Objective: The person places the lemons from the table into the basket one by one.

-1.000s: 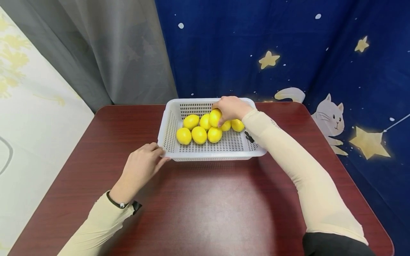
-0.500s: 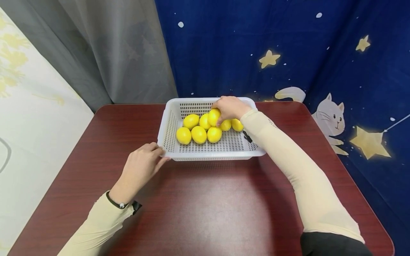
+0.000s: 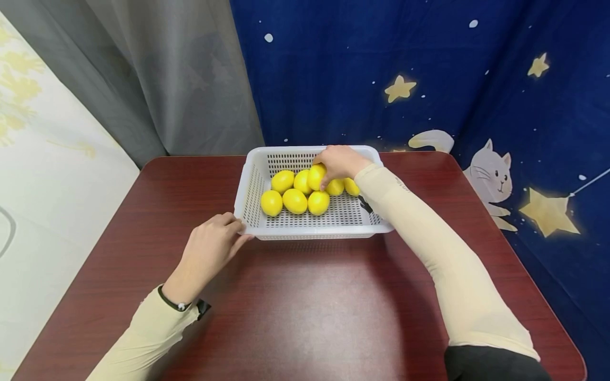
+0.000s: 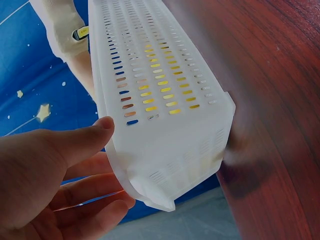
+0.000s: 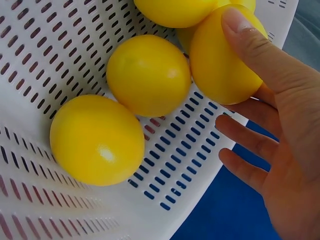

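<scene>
A white perforated plastic basket (image 3: 319, 231) holds several yellow lemons (image 3: 295, 201) in two rough rows. At its near left corner my left hand (image 3: 209, 246) grips the rim; the left wrist view shows the thumb on one side of the basket wall (image 4: 165, 145) and the fingers behind it. Over the back row my right hand (image 3: 340, 161) pinches one lemon (image 3: 315, 177) between thumb and fingers. In the right wrist view the held lemon (image 5: 220, 62) sits right against its neighbour (image 5: 148, 75), while the lower fingers are off it. My right forearm partly covers the rightmost lemon (image 3: 351, 187).
The basket stands near the far edge of a dark red wooden table (image 3: 305, 301). Behind it hang a grey curtain (image 3: 200, 79) and a blue curtain (image 3: 333, 79) with stars and a cat. A white patterned surface (image 3: 57, 174) lies along the left side.
My right hand has shifted slightly left with the lemon, and the lemons in the basket have shifted slightly left too. The left hand stays on the rim.
</scene>
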